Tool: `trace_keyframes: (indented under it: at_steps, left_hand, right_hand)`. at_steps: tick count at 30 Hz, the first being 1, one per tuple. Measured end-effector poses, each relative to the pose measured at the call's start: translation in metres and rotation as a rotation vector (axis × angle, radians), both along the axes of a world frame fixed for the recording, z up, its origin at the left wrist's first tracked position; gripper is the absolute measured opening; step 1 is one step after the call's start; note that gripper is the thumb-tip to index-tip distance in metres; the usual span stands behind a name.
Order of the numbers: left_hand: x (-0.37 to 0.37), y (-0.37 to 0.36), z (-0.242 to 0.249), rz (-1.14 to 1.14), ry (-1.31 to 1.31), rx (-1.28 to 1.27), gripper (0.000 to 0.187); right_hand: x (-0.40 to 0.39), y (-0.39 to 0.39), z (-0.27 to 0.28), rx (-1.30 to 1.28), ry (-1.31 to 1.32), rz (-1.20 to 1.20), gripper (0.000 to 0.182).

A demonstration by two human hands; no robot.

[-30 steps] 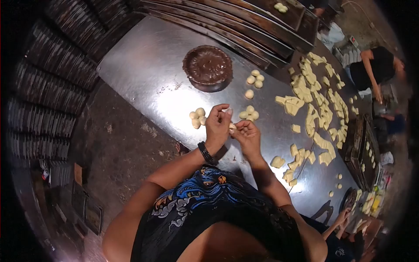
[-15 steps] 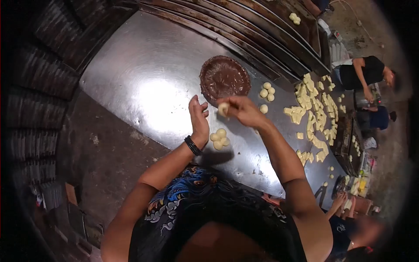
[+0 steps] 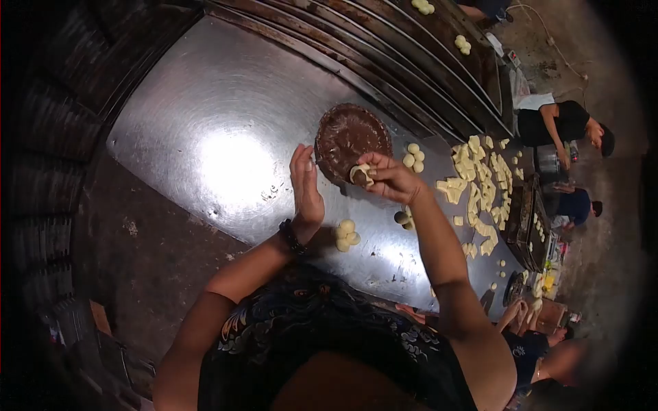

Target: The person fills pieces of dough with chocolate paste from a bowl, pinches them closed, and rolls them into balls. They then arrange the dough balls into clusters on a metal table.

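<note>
My right hand (image 3: 393, 179) pinches a pale dough piece (image 3: 362, 175) with brown filling showing in it, over the lower right rim of a round bowl of brown paste (image 3: 351, 137). Left of the bowl, my left hand (image 3: 306, 185) is raised with its fingers stretched and nothing in it. Below, between my arms, a small cluster of pale dough balls (image 3: 347, 235) sits on the metal table (image 3: 171, 103). Another cluster of balls (image 3: 413, 158) lies right of the bowl. Close to my right forearm are a dark ball (image 3: 401, 218) and a pale one, partly hidden.
Many flat dough pieces (image 3: 480, 185) cover the table's right part. Stacked metal trays (image 3: 411, 68) line the far edge. Co-workers stand at the right, one in a black shirt (image 3: 569, 123), another near the lower right (image 3: 528, 356).
The dough piece in my right hand now shows brown filling and is nearer the bowl. My left hand has shifted slightly left and down. The whole view has shifted somewhat.
</note>
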State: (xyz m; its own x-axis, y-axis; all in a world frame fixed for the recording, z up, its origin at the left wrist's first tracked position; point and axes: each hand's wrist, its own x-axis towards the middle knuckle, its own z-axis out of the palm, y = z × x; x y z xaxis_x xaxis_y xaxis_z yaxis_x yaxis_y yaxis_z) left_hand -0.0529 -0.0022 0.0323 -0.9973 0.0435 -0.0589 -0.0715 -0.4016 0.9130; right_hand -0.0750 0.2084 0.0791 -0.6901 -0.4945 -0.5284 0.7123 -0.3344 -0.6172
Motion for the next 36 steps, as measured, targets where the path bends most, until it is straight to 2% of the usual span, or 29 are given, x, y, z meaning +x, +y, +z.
trace_keyframes:
  at_steps: [1, 3, 5, 7, 8, 11, 12, 15, 16, 19, 20, 22, 23, 25, 26, 28, 31, 32, 35, 36]
  left_hand:
    - [0.003, -0.002, 0.008, -0.041, 0.146, -0.08, 0.052]
    - [0.01, 0.0, 0.018, -0.346, -0.121, 0.005, 0.049]
    - [0.025, 0.01, 0.035, -0.556, -0.163, 0.159, 0.042]
    - [0.05, 0.023, 0.038, -0.54, -0.245, 0.077, 0.033]
    - [0.063, 0.03, 0.039, -0.532, -0.289, 0.034, 0.028]
    - [0.105, 0.057, 0.014, -0.388, -0.326, 0.185, 0.015]
    - [0.114, 0.059, 0.012, -0.375, -0.412, 0.26, 0.012]
    - [0.135, 0.055, 0.009, -0.437, -0.531, 0.316, 0.011]
    - [0.143, 0.055, 0.001, -0.422, -0.538, 0.289, 0.013]
    - [0.162, 0.063, 0.004, -0.4, -0.348, 0.053, 0.018]
    - [0.166, 0.064, 0.007, -0.448, -0.262, 0.015, 0.029]
    - [0.166, 0.065, 0.007, -0.39, 0.151, -0.241, 0.036]
    - [0.164, 0.063, 0.008, -0.354, 0.364, -0.363, 0.039]
    - [0.161, 0.05, 0.02, -0.422, 0.306, -0.297, 0.047]
    - [0.158, 0.043, 0.02, -0.438, 0.246, -0.248, 0.048]
    - [0.155, 0.028, 0.012, -0.492, 0.147, -0.139, 0.054]
    - [0.153, 0.017, 0.03, -0.427, 0.36, -0.229, 0.053]
    - [0.157, 0.017, 0.034, -0.46, 0.332, -0.103, 0.049]
    - [0.164, 0.018, 0.027, -0.648, 0.422, -0.283, 0.043]
    - [0.17, 0.022, 0.025, -0.68, 0.407, -0.26, 0.043]
  right_hand:
    - [0.012, -0.005, 0.001, -0.088, -0.012, -0.067, 0.028]
    - [0.033, -0.007, -0.003, -0.308, 0.032, -0.085, 0.03]
    - [0.059, -0.002, -0.007, -0.431, 0.056, -0.119, 0.031]
    - [0.088, 0.007, -0.009, -0.454, 0.06, -0.169, 0.033]
    - [0.104, 0.011, -0.011, -0.358, 0.047, -0.248, 0.034]
    - [0.147, 0.035, -0.04, -0.507, -0.021, -0.229, 0.034]
    - [0.163, 0.039, -0.041, -0.397, -0.006, -0.275, 0.031]
    - [0.2, 0.059, -0.048, -0.283, -0.152, -0.351, 0.028]
    - [0.21, 0.065, -0.047, -0.24, -0.217, -0.405, 0.03]
    - [0.216, 0.059, -0.03, 0.066, -0.191, -0.435, 0.028]
    - [0.216, 0.053, -0.029, 0.322, 0.094, -0.401, 0.026]
    - [0.215, 0.033, -0.028, 0.832, 0.662, -0.312, 0.023]
    - [0.213, 0.023, -0.018, 0.916, 0.753, -0.29, 0.021]
    - [0.204, 0.005, 0.013, 1.086, 0.932, -0.239, 0.016]
    - [0.2, 0.002, 0.009, 1.113, 0.911, -0.186, 0.015]
    - [0.2, -0.011, -0.001, 1.072, 0.837, -0.332, 0.015]
    - [0.208, -0.041, -0.005, 1.001, 0.869, -0.534, 0.014]
    - [0.213, -0.048, -0.006, 0.982, 0.891, -0.604, 0.014]
    - [0.238, -0.037, -0.014, 1.277, 0.87, -0.559, 0.015]
    - [0.25, -0.034, -0.016, 1.306, 0.833, -0.564, 0.015]
